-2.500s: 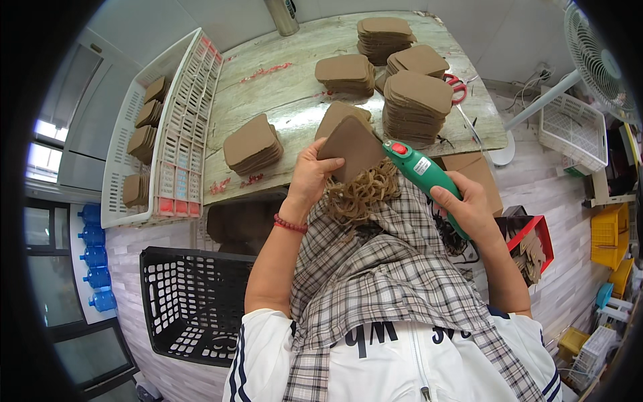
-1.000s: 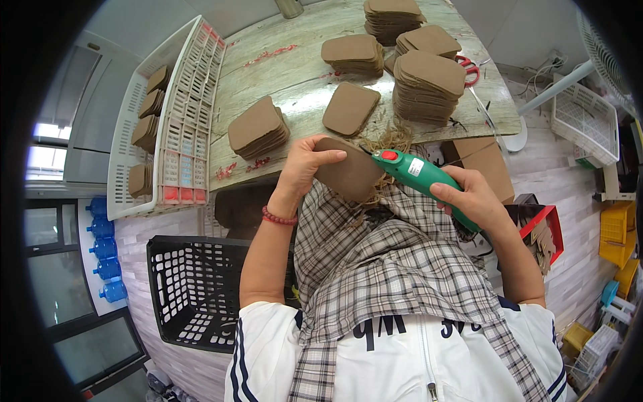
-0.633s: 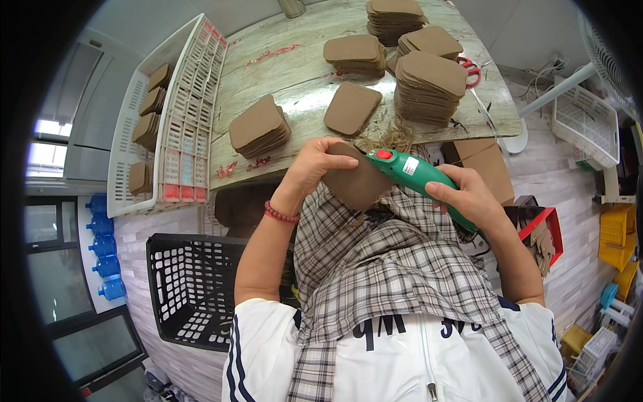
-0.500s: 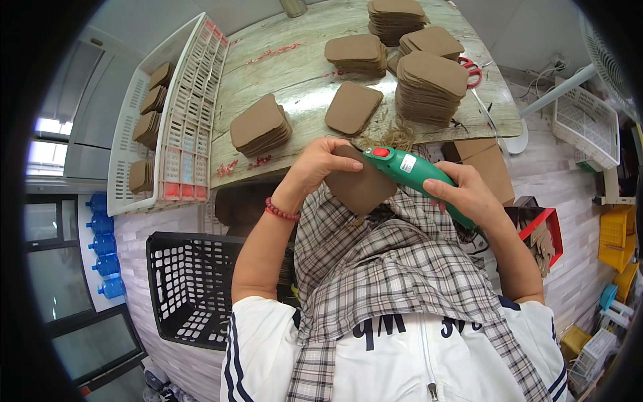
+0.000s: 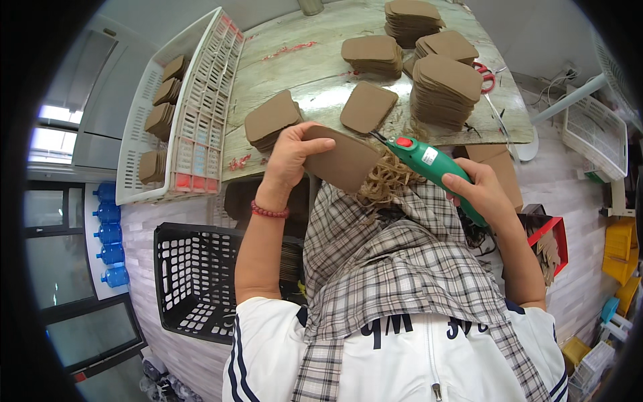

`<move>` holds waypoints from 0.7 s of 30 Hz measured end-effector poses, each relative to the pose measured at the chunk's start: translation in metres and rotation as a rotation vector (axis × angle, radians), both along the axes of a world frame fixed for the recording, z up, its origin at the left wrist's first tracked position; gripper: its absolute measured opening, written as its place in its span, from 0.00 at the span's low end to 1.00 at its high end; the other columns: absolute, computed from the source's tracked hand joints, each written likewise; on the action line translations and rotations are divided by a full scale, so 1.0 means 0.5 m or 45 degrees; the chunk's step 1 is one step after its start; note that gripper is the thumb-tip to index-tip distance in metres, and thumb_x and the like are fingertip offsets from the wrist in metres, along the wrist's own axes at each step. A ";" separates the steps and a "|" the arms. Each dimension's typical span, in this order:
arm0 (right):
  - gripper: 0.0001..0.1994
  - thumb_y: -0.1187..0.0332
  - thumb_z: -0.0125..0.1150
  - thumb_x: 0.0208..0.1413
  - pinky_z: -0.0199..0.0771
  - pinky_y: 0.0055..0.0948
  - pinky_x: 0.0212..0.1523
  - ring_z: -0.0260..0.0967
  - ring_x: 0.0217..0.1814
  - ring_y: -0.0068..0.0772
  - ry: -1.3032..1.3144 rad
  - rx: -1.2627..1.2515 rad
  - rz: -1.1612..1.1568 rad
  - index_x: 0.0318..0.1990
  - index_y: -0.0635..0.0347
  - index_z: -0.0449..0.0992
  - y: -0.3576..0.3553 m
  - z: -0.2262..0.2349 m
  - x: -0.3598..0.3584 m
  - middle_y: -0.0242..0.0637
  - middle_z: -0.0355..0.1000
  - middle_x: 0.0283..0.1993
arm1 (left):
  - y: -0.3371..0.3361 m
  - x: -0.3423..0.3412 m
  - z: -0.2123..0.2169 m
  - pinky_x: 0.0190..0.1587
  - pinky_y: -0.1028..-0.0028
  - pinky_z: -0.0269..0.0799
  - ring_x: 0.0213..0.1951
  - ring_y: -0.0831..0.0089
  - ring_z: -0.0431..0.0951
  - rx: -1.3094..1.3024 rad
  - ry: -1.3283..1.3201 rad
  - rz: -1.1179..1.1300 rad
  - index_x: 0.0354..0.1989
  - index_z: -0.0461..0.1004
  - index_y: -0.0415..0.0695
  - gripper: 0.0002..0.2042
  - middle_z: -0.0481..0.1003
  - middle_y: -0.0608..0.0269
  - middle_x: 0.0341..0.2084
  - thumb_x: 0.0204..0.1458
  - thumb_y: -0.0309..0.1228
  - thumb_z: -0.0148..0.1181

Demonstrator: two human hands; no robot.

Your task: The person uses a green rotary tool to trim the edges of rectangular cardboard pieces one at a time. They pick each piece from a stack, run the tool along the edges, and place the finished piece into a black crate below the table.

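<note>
A flat brown piece (image 5: pixel 341 161) with rounded corners is pinched by its left end in my left hand (image 5: pixel 295 155), thumb on top. My right hand (image 5: pixel 479 191) is wrapped round the green body of handheld electric scissors (image 5: pixel 429 161) with a red button. Their dark blade tip points up and left, just apart from the brown piece's right end. Thin tan trimmings (image 5: pixel 392 177) hang in a tangle on my lap below the tool. On the table (image 5: pixel 301 74) lie several stacks of like brown pieces, the nearest being a low stack (image 5: pixel 369 107) and a left stack (image 5: pixel 272 120).
A tall stack (image 5: pixel 447 90) and red-handled scissors (image 5: pixel 485 77) are at the table's right. Left of the table stands a white crate (image 5: pixel 201 114) holding more brown pieces. A black crate (image 5: pixel 194 281) is on the floor at my left, and a red box (image 5: pixel 559 244) at my right.
My left hand has drawn the brown piece left, away from the blade, and tilted it. The electric scissors have come apart from its edge, uncovering the tangle of trimmings. The view has shifted slightly.
</note>
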State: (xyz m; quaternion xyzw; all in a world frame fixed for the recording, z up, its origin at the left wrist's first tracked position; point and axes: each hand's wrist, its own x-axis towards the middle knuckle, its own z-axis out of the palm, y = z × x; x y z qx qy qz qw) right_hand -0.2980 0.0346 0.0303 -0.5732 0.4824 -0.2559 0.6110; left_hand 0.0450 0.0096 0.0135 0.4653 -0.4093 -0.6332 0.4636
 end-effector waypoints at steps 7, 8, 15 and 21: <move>0.18 0.59 0.62 0.55 0.68 0.21 0.27 0.66 0.27 0.18 -0.055 0.025 -0.037 0.41 0.69 0.74 0.015 -0.011 -0.005 0.31 0.70 0.26 | -0.024 0.117 0.031 0.36 0.76 0.75 0.31 0.76 0.78 -0.219 -0.091 0.270 0.38 0.75 0.37 0.08 0.78 0.62 0.32 0.49 0.22 0.63; 0.18 0.59 0.62 0.55 0.68 0.21 0.27 0.66 0.27 0.18 -0.053 0.022 -0.028 0.41 0.69 0.74 0.015 -0.011 -0.002 0.31 0.70 0.26 | -0.034 0.136 0.031 0.37 0.75 0.75 0.32 0.75 0.77 -0.226 -0.058 0.381 0.39 0.75 0.37 0.08 0.78 0.62 0.32 0.50 0.23 0.62; 0.17 0.60 0.61 0.55 0.68 0.20 0.27 0.65 0.26 0.17 -0.069 0.038 -0.100 0.40 0.68 0.74 0.032 -0.021 -0.003 0.31 0.70 0.26 | -0.114 0.254 -0.041 0.41 0.72 0.73 0.37 0.70 0.77 -0.167 -0.161 0.842 0.43 0.72 0.34 0.11 0.77 0.58 0.36 0.53 0.24 0.58; 0.14 0.61 0.60 0.57 0.66 0.19 0.26 0.65 0.25 0.17 -0.069 0.040 -0.169 0.39 0.66 0.74 0.040 -0.034 -0.022 0.31 0.69 0.25 | -0.131 0.204 -0.065 0.57 0.58 0.59 0.54 0.54 0.65 -0.532 -2.046 1.041 0.50 0.70 0.38 0.23 0.69 0.50 0.48 0.44 0.32 0.66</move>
